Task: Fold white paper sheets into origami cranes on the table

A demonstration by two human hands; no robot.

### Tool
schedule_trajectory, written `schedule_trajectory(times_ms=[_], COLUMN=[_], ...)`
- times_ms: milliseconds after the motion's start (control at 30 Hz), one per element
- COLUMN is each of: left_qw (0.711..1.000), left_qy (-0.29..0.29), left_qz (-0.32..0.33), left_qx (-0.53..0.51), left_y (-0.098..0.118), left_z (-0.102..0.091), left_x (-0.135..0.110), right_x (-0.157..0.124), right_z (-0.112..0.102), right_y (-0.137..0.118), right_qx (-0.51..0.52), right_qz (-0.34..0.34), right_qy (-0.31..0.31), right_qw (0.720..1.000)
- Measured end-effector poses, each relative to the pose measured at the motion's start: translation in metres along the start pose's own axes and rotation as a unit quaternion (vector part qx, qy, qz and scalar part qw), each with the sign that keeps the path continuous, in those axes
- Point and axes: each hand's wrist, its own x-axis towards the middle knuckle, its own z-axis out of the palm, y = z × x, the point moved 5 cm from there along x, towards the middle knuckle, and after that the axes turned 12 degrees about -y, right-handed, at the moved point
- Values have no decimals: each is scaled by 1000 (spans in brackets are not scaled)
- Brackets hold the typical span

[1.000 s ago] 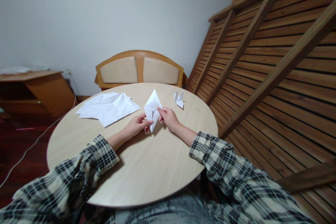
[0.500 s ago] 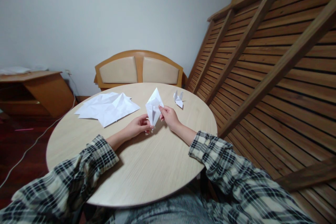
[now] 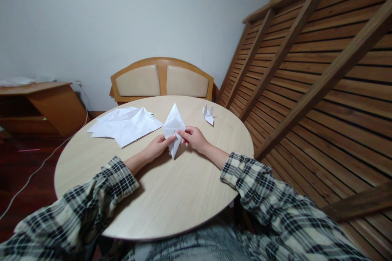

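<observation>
A white folded paper (image 3: pixel 173 124), kite-shaped with its long point toward the far side, is held just above a round pale wooden table (image 3: pixel 171 195). My left hand (image 3: pixel 157 147) pinches its lower left edge. My right hand (image 3: pixel 192 138) pinches its right edge with fingers closed. Both hands meet at the paper's lower half, and its near tip points down toward the tabletop.
Several creased white sheets (image 3: pixel 125 125) lie on the table's far left. A small folded paper figure (image 3: pixel 208 115) stands at the far right. A padded wooden chair (image 3: pixel 162 79) faces me across the table. A slatted wooden stair side (image 3: pixel 306 81) rises on the right, a low cabinet (image 3: pixel 39 104) on the left.
The folded paper has shifted slightly left and turned in my hands. My right hand's fingers have moved left across it, and my left hand's fingers have moved up to its edge.
</observation>
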Motion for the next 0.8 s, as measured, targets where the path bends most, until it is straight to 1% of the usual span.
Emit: schedule_trajectory(times_ms=[67,133,233,300,433,600,700,800], left_qw=[1000,999,996,995,996,995,994,993], left_qy=[2,1,1,1,-6,-6,-5,-3], left_qz=[0,-14,-31,-32,-30,-31,-29,-33], left_qx=[-19,-52,-89,-93,-89,-98,-109,-115], left_y=[0,-1,-4,-6,-8,-3,2,3], left_z=[0,1,1,0,0,4,7,8], left_x=[-1,-1,-2,-2,-1,-3,-4,-5], right_x=[-1,-2,-5,-7,-7,-5,-3,-3], right_z=[1,-2,-7,-9,-7,-2,0,1], right_y=[0,-2,-8,-12,-16,-13,-12,-13], right_qx=[0,-15,-67,-95,-101,-47,-21,-18], right_qz=[-12,-32,-64,-79,-85,-85,-96,-96], right_qy=[5,40,98,112,86,56,50,46], right_qw=[1000,999,991,986,988,994,994,994])
